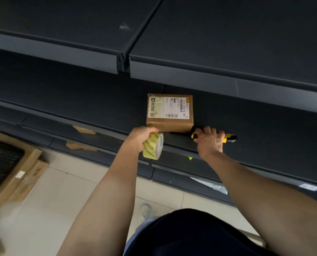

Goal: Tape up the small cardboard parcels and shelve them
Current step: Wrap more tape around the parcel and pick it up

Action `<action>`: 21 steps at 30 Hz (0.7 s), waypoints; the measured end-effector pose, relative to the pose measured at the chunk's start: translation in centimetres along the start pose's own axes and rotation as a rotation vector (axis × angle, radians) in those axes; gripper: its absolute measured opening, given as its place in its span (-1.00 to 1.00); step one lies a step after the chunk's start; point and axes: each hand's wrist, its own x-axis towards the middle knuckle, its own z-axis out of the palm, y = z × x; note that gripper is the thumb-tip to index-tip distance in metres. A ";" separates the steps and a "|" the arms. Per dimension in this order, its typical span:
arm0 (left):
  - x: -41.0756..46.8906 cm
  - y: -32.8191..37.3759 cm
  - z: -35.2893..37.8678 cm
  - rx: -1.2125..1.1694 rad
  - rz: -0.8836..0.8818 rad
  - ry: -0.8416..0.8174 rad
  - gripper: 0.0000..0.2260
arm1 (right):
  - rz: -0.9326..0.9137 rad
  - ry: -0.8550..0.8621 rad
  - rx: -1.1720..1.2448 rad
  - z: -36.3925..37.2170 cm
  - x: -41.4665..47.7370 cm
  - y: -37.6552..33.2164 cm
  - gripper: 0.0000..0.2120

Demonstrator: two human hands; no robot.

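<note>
Items as I read them on my feed, nearest first.

1. Dark garment [200, 235]: at the bottom edge, worn by the person carrying the camera.
2. Pale shoe [146, 212]: on the tiled floor [70, 191], just left of the garment; blurred.
3. Flat cardboard cartons [26, 174]: stacked on the floor at far left. A dark grid-textured item [0, 159] lies against them, too blurred for me to name.
4. Lower shelves [172, 163]: dark metal. I count cardboard scraps [83, 130] on the left part and a crumpled plastic sheet [213, 187] on the right.
5. Left hand [140, 138]: fingers curled round a tape roll [153, 147] of clear tape with green print. The roll is held on edge at the front lip of the shelf, right by the parcel's lower left corner. I cannot tell whether a strip runs from roll to box.
6. Right hand [209, 142]: clenched round the handle of a yellow-and-black utility knife [230, 137]. The knife lies on the shelf just right of the parcel; its blade is hidden from me.
7. Parcel [170, 124]: a small brown cardboard box, closed, sitting flat near the front edge of the shelf [274, 126], between the two hands. A white shipping label [167, 107] with barcodes covers most of its top; the print is too small to read.
8. Upper shelf [218, 52]: two dark panels meeting at a seam above and left of the parcel.
</note>
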 end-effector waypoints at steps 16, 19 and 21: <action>-0.1 0.3 0.6 0.100 0.112 0.124 -0.76 | -0.259 0.227 0.306 -3.7 -1.1 -5.8 -0.37; -0.3 0.2 -0.2 0.145 0.159 0.157 -0.86 | -0.232 0.183 0.279 -3.2 -0.6 -6.2 -0.26; -0.4 0.3 -0.8 0.149 0.165 0.138 -0.88 | -0.214 0.182 0.327 -3.0 -0.5 -6.2 -0.24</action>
